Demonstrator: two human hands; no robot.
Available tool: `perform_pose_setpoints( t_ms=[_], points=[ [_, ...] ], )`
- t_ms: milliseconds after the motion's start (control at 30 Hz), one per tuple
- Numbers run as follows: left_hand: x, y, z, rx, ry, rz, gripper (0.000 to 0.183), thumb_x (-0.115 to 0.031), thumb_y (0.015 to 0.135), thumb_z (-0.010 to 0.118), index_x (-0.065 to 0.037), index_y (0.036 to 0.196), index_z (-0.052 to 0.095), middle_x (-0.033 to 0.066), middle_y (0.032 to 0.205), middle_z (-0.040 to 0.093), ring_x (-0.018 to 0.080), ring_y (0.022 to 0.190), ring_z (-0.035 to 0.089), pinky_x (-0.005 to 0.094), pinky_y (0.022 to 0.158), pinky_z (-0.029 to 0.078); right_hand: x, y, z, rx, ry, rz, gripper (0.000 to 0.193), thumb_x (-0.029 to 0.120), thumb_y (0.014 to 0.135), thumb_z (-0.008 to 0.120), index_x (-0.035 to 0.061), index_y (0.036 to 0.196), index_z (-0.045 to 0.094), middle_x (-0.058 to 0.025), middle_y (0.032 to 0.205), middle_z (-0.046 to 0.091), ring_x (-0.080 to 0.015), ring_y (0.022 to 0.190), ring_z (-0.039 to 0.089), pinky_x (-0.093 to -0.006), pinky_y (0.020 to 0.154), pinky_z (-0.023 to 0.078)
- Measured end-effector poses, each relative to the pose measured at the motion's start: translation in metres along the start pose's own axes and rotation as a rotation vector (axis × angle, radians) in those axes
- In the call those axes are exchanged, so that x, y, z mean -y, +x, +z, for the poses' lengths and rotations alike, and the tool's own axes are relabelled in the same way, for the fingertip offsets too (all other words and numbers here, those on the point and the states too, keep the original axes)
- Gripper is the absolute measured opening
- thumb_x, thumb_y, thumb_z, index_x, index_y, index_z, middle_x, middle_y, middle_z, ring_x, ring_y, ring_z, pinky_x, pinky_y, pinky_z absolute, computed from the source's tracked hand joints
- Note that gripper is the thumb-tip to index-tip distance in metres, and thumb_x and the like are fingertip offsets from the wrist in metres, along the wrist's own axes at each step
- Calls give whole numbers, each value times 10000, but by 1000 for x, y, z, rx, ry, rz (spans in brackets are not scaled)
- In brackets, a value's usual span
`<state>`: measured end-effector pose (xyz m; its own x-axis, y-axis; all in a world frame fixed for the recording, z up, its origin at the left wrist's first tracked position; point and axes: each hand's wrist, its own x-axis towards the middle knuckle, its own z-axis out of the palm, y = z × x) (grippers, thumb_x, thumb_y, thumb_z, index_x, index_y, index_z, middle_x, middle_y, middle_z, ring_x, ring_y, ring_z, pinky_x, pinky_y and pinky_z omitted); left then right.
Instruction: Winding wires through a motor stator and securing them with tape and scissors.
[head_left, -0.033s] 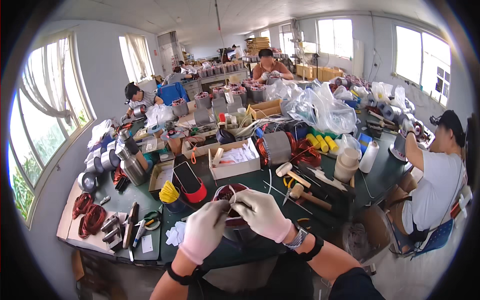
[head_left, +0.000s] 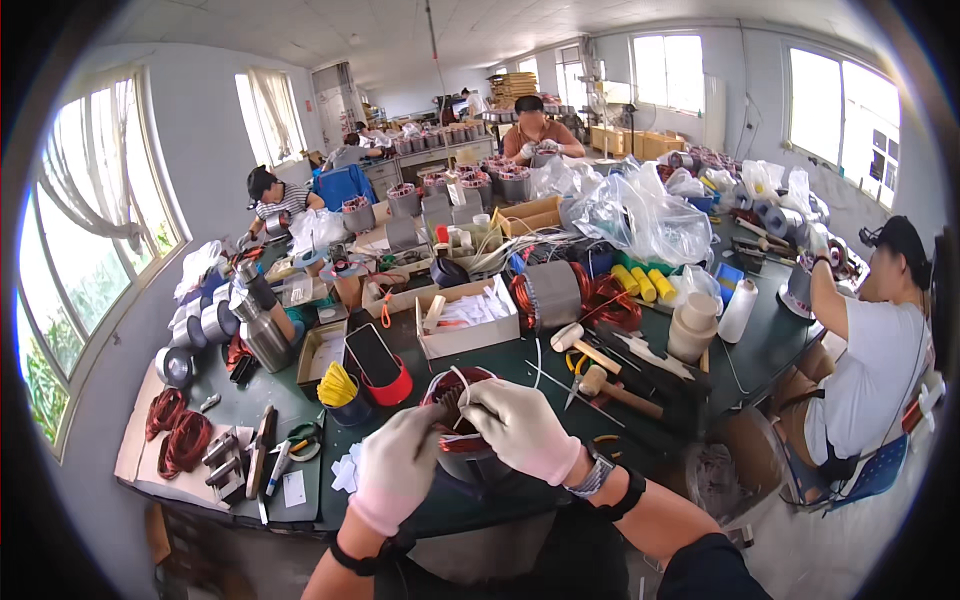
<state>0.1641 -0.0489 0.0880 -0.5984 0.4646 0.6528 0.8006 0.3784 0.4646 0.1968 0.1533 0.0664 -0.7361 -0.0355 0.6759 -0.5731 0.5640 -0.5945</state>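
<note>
A grey motor stator (head_left: 478,468) with red copper windings round its top stands upright on the bench, in front of me. Over its opening, my white-gloved right hand (head_left: 525,428) pinches a thin white cord (head_left: 460,378), which loops up between my hands. My left hand (head_left: 398,462), gloved as well, is closed at the left side of the rim. Its fingertips are dark, and what they grip, if anything, is hidden. Beyond the stator, a phone (head_left: 371,354) leans in a red round holder (head_left: 390,386).
Behind the stator is a cardboard box (head_left: 467,340) of white paper slips. Mallets (head_left: 618,391), scissors and a lying stator (head_left: 553,296) are to the right. Wire coils (head_left: 185,445), tools and a steel flask (head_left: 262,335) lie left. A co-worker (head_left: 870,330) sits at the right.
My left hand has shifted slightly left and down from my right, so more of the stator's opening shows. The white cord now arches more visibly between my hands.
</note>
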Motion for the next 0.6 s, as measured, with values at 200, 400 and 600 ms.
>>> perform_pose_setpoints(
  t_ms=[200,400,600],
  points=[
    [50,-45,-3,5,-56,-306,231,-3,871,736,11,1101,727,152,990,758,205,816,740,320,735,570,-12,-4,18,77,-142,6,115,143,994,600,30,975,610,-158,904,673,-394,838,677,-466,717,548],
    [79,-50,19,187,-136,-266,908,-98,789,879,64,1530,381,251,1404,629,346,1315,625,400,1111,483,-14,-1,11,182,-240,123,137,162,974,619,29,955,644,-173,874,682,-412,825,680,-479,737,548],
    [79,-79,55,-10,-167,-213,886,-93,779,872,67,1518,410,264,1381,629,379,1298,625,418,1095,490,-21,-8,13,93,-236,213,148,180,970,634,37,954,668,-198,877,702,-418,840,696,-481,763,560]
  ],
)
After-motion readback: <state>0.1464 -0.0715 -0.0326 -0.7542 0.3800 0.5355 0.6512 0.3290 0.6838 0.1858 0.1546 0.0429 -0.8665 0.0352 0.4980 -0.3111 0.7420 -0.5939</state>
